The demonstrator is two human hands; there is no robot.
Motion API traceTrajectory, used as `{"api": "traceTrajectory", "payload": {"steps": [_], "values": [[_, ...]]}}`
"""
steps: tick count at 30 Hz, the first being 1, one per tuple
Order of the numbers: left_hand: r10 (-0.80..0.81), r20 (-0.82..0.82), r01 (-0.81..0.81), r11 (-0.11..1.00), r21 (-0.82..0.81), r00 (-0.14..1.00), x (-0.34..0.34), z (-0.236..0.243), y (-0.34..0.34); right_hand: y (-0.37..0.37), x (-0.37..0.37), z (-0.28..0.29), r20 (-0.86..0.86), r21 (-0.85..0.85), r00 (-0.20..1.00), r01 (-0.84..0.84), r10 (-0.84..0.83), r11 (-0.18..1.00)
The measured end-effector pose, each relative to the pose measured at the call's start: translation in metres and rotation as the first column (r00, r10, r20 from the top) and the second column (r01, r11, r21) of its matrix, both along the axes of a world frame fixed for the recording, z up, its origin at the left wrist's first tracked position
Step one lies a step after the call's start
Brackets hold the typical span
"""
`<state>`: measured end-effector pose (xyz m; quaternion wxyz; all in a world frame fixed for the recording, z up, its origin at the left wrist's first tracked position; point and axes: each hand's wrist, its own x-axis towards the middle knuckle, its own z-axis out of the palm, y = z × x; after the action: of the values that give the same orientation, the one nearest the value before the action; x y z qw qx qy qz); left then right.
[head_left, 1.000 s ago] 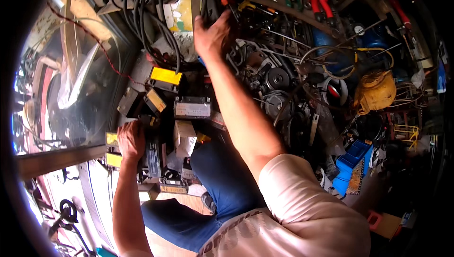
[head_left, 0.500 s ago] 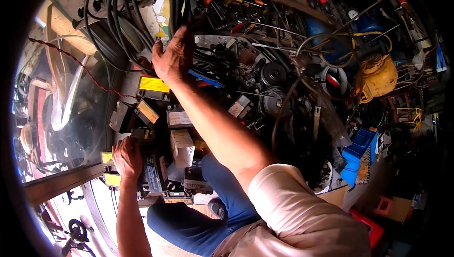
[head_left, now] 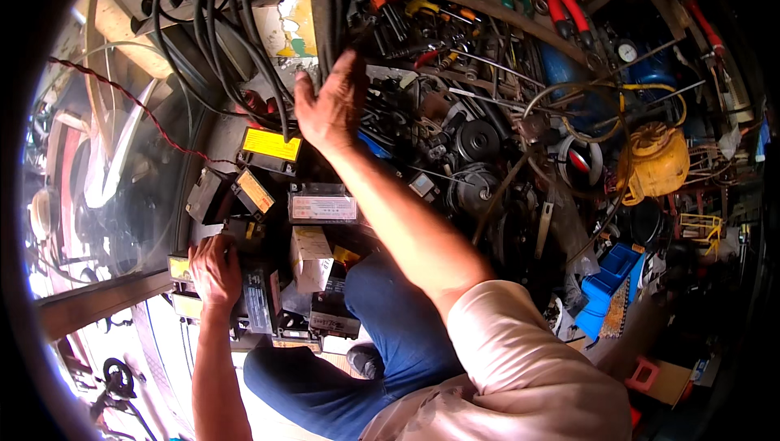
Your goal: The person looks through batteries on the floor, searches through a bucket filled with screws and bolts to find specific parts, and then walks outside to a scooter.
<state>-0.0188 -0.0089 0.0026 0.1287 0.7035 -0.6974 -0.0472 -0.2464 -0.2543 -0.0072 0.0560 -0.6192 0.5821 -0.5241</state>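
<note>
Lap: a dark blue trouser leg bends at 7 o'clock, beside the pale shirt at 5 o'clock.
Left hand: the left hand, between 8 and 9 o'clock, lies palm down over the dark batteries with fingers bent; whether it grips one, I cannot tell.
Batteries: clustered from 8 to 10 o'clock — a white-labelled battery at 9, an orange-labelled battery just past 9, a yellow-labelled battery at 10.
Carton: a pale box stands among them at 8 o'clock.
Right hand: the right hand, at 11 o'clock, is spread, thumb apart from fingers, nothing visibly grasped; contact with the cables is unclear.
Cables: black cables hang at 11 o'clock, just beyond its fingertips.
Parts heap: a round black pulley at 2 o'clock; a blue tray between 3 and 4.
Far edge: a yellow container at 3 o'clock; red-handled pliers between 1 and 2.
</note>
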Motion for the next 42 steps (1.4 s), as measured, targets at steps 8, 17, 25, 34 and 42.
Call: {"api": "traceTrajectory", "payload": {"steps": [8,17,25,34,42], "values": [[0.034,0.009,-0.034,0.999,0.023,0.999,0.005,0.001,0.005,0.017,-0.111,0.069,0.189,0.418,0.894,-0.448,0.407,0.79],[0.02,0.02,-0.02,1.0,0.014,1.0,-0.001,0.0,-0.001,-0.07,-0.236,0.087,-0.601,0.296,0.739,-0.151,0.306,0.943],[0.047,0.033,-0.048,0.999,0.018,0.998,0.004,-0.002,0.0,-0.058,-0.264,0.086,-0.674,0.455,0.552,-0.213,0.491,0.864],[0.043,0.037,-0.044,0.999,0.013,0.998,0.0,-0.002,-0.003,-0.055,-0.286,0.08,-0.652,0.313,0.612,-0.321,0.447,0.894],[0.032,0.044,-0.032,0.999,0.004,0.999,-0.002,0.0,-0.005,-0.047,-0.276,0.062,-0.622,0.271,0.66,-0.324,0.422,0.906]]}}
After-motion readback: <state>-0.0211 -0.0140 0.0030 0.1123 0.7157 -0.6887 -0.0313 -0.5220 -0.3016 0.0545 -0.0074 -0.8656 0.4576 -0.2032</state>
